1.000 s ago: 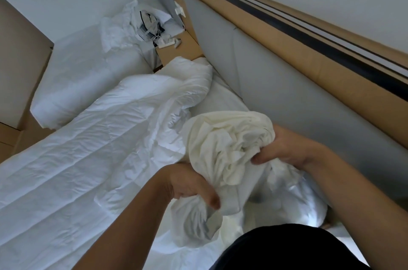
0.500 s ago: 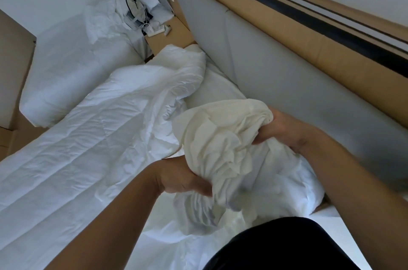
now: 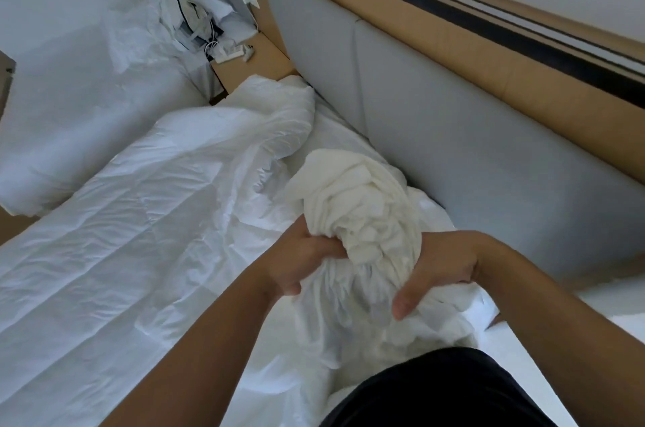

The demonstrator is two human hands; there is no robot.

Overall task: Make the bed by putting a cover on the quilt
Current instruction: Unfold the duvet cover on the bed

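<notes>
A white stitched quilt lies spread and rumpled across the bed, running from the lower left up to the headboard. Over its near corner sits a bunched cream-white cover, gathered into a thick wad. My left hand grips the wad from the left, fingers curled into the folds. My right hand grips it from the right, thumb pointing down over the gathered cloth. Below both hands the cloth hangs in loose folds against my dark clothing.
A grey padded headboard with a tan wooden rail runs along the right. A wooden nightstand with small white items stands at the bed's far end. A second bed with heaped linen lies at the left.
My right hand has come down from the top of the wad to its lower right side. My left hand has shifted up and right. The bunched cover now stands taller above both hands.
</notes>
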